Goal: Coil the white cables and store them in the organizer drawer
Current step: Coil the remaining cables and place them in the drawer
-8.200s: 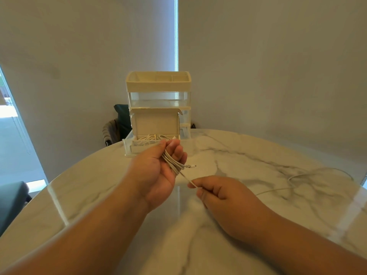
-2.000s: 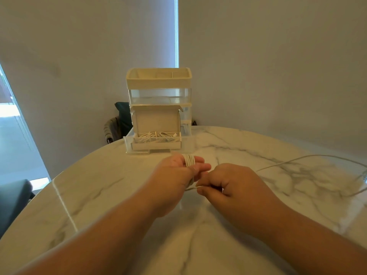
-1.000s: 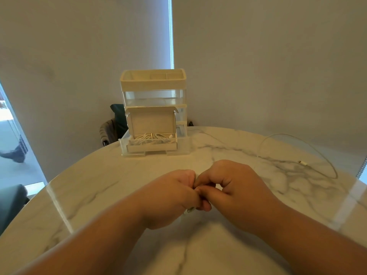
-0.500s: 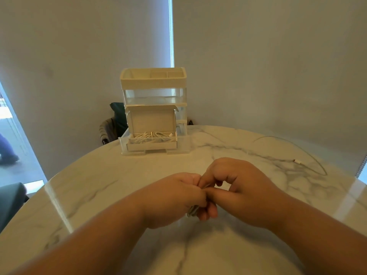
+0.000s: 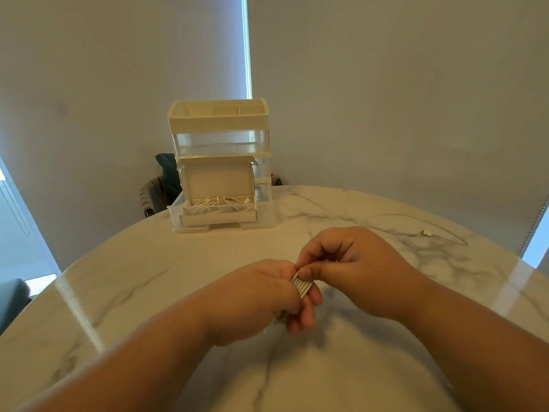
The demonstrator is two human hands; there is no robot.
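Left hand [image 5: 258, 295] curls round the coiled white cable [image 5: 302, 286], its loops wrapped over the fingers. I see the right hand [image 5: 356, 269] pinching the coil's top. The open organizer drawer [image 5: 219, 214] on the table [image 5: 118, 278] beyond holds more cables.

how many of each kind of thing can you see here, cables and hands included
cable coil: 1
hands: 2, left hand and right hand, both holding the coil
loose cable length: 1, maybe the coil's tail
organizer: 1
open drawer: 1
white box in it: 1, cables inside too tangled to count
total: 7
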